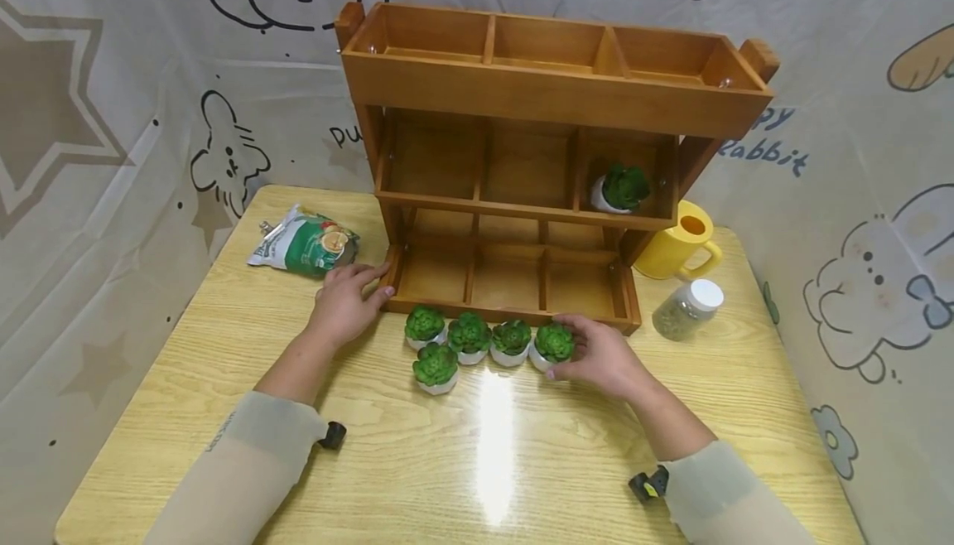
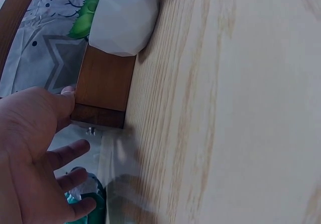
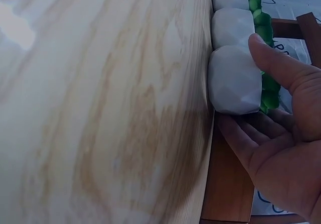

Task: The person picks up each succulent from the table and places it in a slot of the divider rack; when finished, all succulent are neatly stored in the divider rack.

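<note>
My right hand [image 1: 602, 356] grips the rightmost potted succulent [image 1: 555, 343], thumb on one side of its white faceted pot [image 3: 234, 81] and fingers on the other. That plant stands in a row of small green succulents along the front of a wooden shelf [image 1: 514, 311], with one more succulent [image 1: 436, 366] in front of the row's left end. The left hand [image 1: 345, 305] touches the shelf's lower left corner with thumb and index finger, while the other fingers [image 2: 75, 179] spread loosely. Another potted succulent [image 1: 624, 188] sits in the middle tier's right compartment.
Left of the shelf lies a green and white snack bag [image 1: 309, 243]. To the right stand a yellow mug [image 1: 667, 248] and a clear jar [image 1: 681, 311] with a white lid. The shelf has three tiers of three compartments. Printed cloth hangs around the wooden table [image 1: 596, 462].
</note>
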A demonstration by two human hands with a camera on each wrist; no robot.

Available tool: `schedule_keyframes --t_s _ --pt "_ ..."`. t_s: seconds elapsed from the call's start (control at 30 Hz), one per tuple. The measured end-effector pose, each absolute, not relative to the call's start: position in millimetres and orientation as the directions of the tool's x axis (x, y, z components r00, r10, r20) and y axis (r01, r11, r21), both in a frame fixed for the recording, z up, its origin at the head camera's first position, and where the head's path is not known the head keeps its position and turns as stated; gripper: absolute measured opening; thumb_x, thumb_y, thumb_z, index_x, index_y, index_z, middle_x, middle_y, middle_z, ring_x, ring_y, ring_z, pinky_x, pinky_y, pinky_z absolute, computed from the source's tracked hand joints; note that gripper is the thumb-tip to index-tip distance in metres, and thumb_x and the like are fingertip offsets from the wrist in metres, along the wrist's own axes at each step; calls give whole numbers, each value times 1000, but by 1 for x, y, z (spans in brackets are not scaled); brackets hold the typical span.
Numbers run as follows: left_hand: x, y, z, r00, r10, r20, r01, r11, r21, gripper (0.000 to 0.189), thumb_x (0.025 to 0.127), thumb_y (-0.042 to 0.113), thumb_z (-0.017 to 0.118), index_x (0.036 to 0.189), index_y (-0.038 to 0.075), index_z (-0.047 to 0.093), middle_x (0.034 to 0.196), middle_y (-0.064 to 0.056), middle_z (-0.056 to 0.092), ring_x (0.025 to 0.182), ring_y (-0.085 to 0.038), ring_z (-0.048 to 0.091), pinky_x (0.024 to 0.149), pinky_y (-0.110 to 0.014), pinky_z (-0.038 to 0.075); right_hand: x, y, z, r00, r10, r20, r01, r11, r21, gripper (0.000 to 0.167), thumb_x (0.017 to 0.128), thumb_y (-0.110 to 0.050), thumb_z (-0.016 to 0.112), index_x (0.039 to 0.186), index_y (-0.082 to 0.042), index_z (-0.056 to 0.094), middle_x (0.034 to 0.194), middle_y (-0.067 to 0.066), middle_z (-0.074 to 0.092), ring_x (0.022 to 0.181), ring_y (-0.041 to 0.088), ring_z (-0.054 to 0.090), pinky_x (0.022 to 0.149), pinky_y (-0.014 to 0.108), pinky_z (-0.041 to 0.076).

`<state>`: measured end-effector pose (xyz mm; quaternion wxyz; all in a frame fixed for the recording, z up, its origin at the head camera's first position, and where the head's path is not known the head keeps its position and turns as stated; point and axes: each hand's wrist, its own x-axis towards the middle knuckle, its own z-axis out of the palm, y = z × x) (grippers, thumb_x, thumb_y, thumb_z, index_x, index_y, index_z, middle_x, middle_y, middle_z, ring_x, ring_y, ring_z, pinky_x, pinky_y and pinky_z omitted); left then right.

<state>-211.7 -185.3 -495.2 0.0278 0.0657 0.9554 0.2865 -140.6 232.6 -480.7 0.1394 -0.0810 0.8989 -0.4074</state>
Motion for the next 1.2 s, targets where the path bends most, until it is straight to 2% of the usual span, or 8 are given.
schedule_keyframes --t_s 0.17,0.3,0.57,0.73,0.93,1.2 --pt "-211 -185 -495 -990 142 -16 110 830 547 53 107 40 58 156 20 51 150 -17 49 145 -45 29 105 -68 32 -142 234 -483 -946 -273 -172 -60 672 -738 77 73 -18 96 140 -4 60 127 14 69 113 31 70 94 43 58" --pt "-211 -186 -496 -990 141 -20 107 830 548 53 107 40 58 156 20 51 150 -17 49 146 -46 27 106 -69 31 -143 234 -484 -947 -275 -166 -77 696 -714 74 74 -20 96 138 -5 62 122 11 71 103 24 71 89 42 59" --pt "-212 -186 -496 -990 136 -22 102 830 549 53 107 40 59 156 21 51 151 -17 48 148 -46 25 108 -69 29 -145 238 -485 -945 -285 -163 -97 716 -691 73 74 -23 96 138 -7 63 125 10 70 114 30 68 95 47 57" --pt "-212 -186 -496 -990 136 -23 101 830 548 53 107 41 59 156 21 51 151 -16 48 148 -46 25 109 -69 29 -145 241 -483 -934 -312 -172 -94 682 -725 72 76 -20 95 138 -5 62 126 12 69 115 31 68 92 41 59" --pt "-212 -185 -496 -990 137 -22 102 826 554 53 107 40 59 155 21 51 151 -16 49 148 -46 24 109 -70 29 -144 244 -476 -927 -342 -156 -105 635 -766 72 76 -15 94 138 0 60 124 15 68 108 30 71 85 35 61" --pt "-212 -186 -497 -990 139 -21 104 825 556 53 107 41 59 156 21 51 151 -16 48 147 -46 25 107 -69 30 -145 244 -462 -922 -361 -137 -129 622 -772 70 76 -18 94 136 0 61 125 15 69 117 35 68 94 43 59"
